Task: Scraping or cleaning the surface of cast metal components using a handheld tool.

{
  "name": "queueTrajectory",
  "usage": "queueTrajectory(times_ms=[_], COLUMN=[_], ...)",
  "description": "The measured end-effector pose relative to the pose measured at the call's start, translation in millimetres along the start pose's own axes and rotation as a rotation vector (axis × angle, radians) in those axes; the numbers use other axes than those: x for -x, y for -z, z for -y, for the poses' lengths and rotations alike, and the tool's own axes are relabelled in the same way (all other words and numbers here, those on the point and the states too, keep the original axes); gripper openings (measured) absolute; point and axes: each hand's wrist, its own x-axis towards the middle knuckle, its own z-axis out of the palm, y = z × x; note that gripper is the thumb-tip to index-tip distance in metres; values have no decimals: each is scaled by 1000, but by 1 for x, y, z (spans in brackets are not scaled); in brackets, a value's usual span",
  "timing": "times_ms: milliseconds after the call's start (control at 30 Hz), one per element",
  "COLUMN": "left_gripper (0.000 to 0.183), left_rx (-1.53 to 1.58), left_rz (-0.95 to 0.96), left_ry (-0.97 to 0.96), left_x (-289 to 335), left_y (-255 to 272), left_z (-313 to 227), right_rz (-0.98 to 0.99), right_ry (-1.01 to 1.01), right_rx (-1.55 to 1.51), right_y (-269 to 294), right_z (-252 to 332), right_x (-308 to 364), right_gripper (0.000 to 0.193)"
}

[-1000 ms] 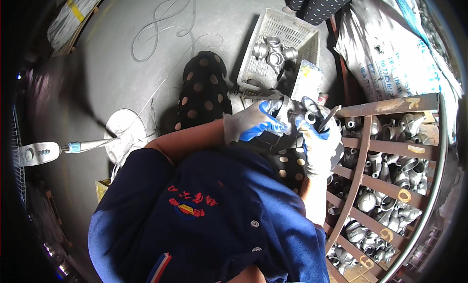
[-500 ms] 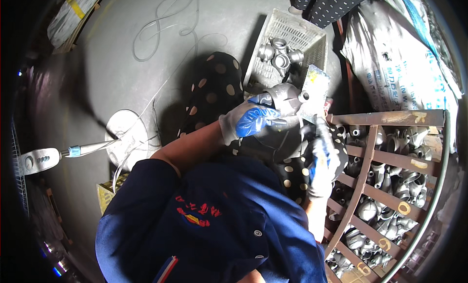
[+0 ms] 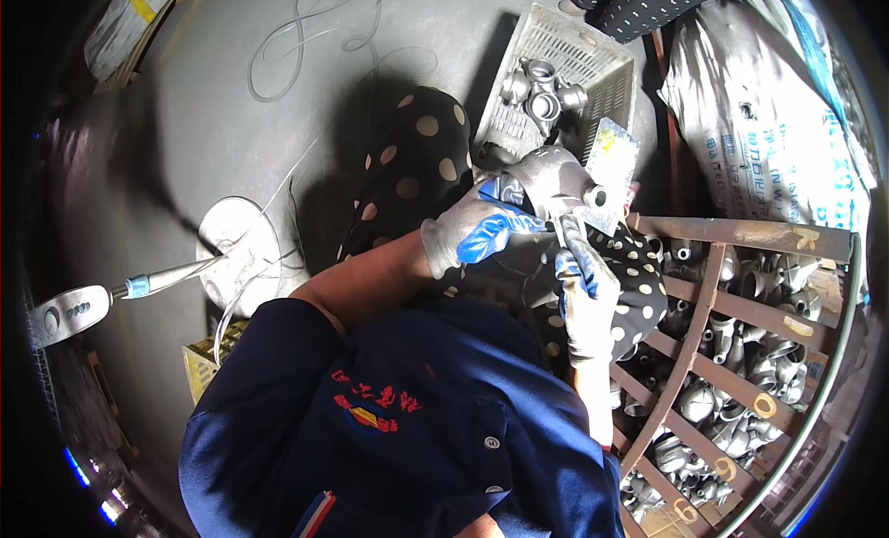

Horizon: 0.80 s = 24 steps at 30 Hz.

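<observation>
A grey metal casting (image 3: 548, 181), rounded with a short hollow stub on its right, is held above my lap. My left hand (image 3: 483, 225), in a grey glove with a blue coated palm, grips its left side with the fingers closed. Just below the casting is my right hand (image 3: 585, 293), also gloved, its fingers closed and pointing up at the casting's underside. A thin pale piece shows by its fingertips, but I cannot make out what it is. Behind the stub stands a flat pale plate (image 3: 613, 158) with a yellow mark.
Ahead, a pale plastic crate (image 3: 607, 70) holds several similar castings (image 3: 544, 95). To the right, a rusty metal rack (image 3: 741, 228) encloses many grey castings, with white sacks (image 3: 732, 103) behind. A round-based stand (image 3: 243, 251) and loose tubing (image 3: 296, 52) occupy the left floor.
My right hand has moved left and up from beside the rack to the casting's underside. The casting has turned slightly in my left hand, its stub now lower and further right.
</observation>
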Motion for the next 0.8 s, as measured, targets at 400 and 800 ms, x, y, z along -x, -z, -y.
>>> queueTrajectory(times_ms=[400,800], left_gripper=[32,32], left_rx=[624,-639], left_rz=[142,298], left_ry=[141,-341], left_x=[-3,-7], left_y=[10,39], left_z=[5,19], right_rz=[-135,-11], right_ry=[199,302], right_rx=[266,338], right_y=[-3,12], right_z=[-4,-9], right_x=[-3,-2], right_gripper=[29,21])
